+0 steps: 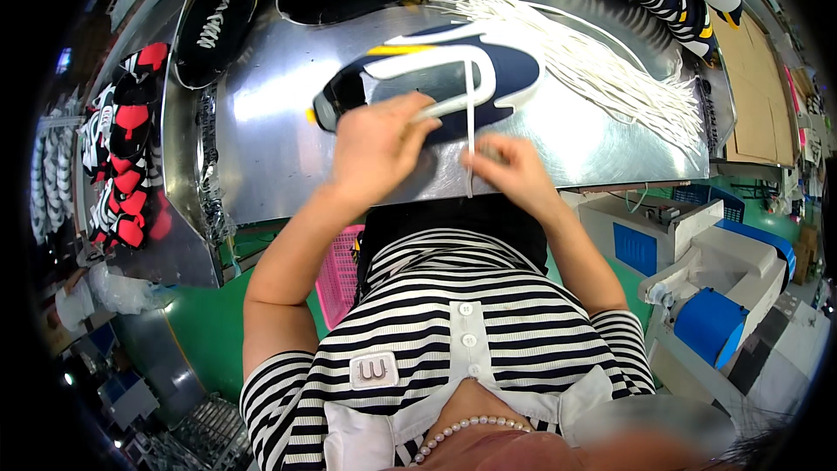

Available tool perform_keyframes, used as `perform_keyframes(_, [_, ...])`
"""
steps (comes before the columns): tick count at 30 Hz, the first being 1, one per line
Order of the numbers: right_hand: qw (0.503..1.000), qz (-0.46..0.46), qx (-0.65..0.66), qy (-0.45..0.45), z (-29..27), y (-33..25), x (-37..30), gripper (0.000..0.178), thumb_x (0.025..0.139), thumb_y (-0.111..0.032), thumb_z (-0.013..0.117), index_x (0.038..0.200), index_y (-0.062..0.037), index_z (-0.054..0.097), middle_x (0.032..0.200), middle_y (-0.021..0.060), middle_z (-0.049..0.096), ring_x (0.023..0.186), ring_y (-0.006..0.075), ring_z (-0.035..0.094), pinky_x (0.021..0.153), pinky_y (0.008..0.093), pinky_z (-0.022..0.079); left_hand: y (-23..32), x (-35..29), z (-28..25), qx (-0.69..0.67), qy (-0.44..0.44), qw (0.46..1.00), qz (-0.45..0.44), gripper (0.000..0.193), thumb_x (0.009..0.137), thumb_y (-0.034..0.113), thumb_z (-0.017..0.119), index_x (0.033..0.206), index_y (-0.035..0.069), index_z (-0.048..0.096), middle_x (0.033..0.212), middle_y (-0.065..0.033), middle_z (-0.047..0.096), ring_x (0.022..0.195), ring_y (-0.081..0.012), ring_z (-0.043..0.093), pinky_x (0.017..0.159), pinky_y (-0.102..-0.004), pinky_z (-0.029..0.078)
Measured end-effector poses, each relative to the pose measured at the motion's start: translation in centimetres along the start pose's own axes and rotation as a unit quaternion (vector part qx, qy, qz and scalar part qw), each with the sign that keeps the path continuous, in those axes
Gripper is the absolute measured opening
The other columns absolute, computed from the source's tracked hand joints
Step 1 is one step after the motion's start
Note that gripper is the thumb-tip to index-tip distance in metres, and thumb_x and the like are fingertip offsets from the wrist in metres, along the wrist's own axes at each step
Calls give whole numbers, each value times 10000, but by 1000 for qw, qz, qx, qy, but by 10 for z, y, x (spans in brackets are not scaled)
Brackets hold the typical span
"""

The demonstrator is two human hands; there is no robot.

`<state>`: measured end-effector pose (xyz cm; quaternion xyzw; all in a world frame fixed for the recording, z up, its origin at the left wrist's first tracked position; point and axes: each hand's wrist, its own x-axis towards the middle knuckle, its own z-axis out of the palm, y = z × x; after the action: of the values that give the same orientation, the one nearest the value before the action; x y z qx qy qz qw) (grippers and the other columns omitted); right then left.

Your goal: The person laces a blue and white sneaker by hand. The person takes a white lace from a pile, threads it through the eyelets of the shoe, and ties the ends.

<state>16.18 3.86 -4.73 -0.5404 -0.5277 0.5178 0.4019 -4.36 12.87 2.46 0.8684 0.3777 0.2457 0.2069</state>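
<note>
Over the metal table [270, 153], a navy shoe upper [520, 70], toe pointing right, dark heel end left, opening framed by a white band rounded toward the toe, yellow stripe along the far side. Across the opening's toe end, one thin white lace [471, 118], nearly straight, running past the upper's near side.
</note>
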Motion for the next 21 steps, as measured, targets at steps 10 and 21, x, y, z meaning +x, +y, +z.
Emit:
perform_keyframes(10, [990, 35, -135, -33, -29, 6, -102, 123, 834, -74, 707, 937, -5, 700, 840, 49, 649, 740, 134, 591, 674, 270, 463, -20, -3, -21, -64, -88, 992, -60, 198, 854, 222, 678, 971, 63, 661, 758, -157, 660, 669, -311, 636, 619, -369, 487])
perform_keyframes(21, [994, -40, 19, 98, -6, -40, 49, 149, 869, -78, 698, 999, -6, 707, 844, 9, 682, 768, 39, 575, 680, 188, 449, -8, -4, -1, 43, -81, 995, 43, 304, 894, 226, 645, 1115, 18, 642, 1013, -176, 672, 928, -343, 649, 809, -398, 503])
